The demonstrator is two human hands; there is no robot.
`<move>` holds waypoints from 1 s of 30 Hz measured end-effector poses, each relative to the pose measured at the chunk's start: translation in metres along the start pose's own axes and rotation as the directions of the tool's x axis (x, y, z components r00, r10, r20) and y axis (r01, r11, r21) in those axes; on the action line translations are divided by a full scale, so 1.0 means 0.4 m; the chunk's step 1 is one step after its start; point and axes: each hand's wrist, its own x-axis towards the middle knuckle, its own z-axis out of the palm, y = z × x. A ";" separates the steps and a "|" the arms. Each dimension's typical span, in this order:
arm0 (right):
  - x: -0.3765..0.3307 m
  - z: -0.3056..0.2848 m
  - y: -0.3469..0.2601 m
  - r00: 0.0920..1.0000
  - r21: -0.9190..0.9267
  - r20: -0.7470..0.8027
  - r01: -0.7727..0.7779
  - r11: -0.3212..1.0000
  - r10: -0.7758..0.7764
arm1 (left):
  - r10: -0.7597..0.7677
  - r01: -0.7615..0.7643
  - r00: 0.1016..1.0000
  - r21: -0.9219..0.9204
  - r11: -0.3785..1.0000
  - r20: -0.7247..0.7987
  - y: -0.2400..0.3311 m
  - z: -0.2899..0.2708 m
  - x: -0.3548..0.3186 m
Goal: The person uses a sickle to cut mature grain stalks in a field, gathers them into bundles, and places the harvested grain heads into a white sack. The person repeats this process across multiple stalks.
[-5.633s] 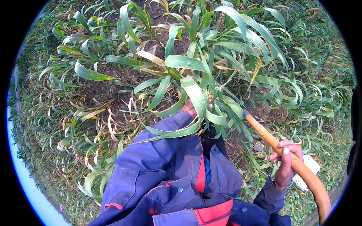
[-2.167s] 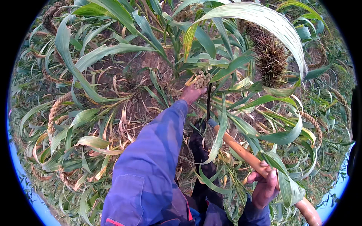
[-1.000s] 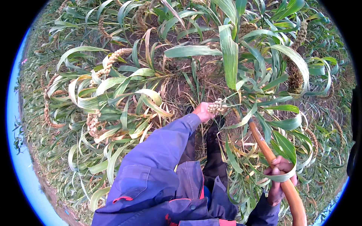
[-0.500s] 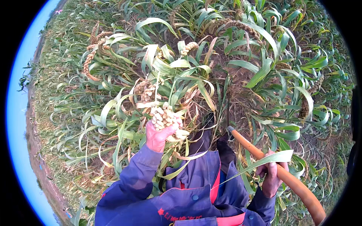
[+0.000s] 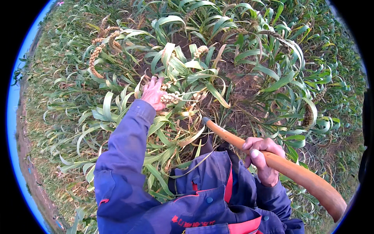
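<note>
Left hand [image 5: 153,93] spread, right hand [image 5: 265,159] wrapped tight!

My right fingers curl right round the wooden handle [image 5: 307,180], thumb folded over it, the grey collar [image 5: 205,120] aimed far and left; the blade I can't make out. Over to the left, my fingers fan out among the leaves [image 5: 173,62], pinching nothing I can see, with a pale seed head [image 5: 170,98] against that hand's right side. Cut loose? Can't tell! Much is left, I'd judge: brown seed heads [image 5: 95,62] droop at far left, and a dark seed head [image 5: 308,116] hangs out right, seemingly uncut.
</note>
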 end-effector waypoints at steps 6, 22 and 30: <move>0.043 0.030 0.027 0.995 -0.042 0.097 0.034 0.999 -0.029 | 0.059 -0.065 0.998 -0.223 0.973 -0.036 -0.083 -0.002 0.065; 0.171 0.115 0.015 0.990 0.020 0.085 -0.119 0.993 0.117 | 0.251 -0.234 0.963 0.158 0.959 -0.097 0.108 0.028 -0.088; 0.110 0.046 -0.264 0.993 -0.231 0.097 -0.047 0.972 0.071 | 0.374 -0.373 0.927 0.027 0.927 -0.028 0.266 0.068 -0.117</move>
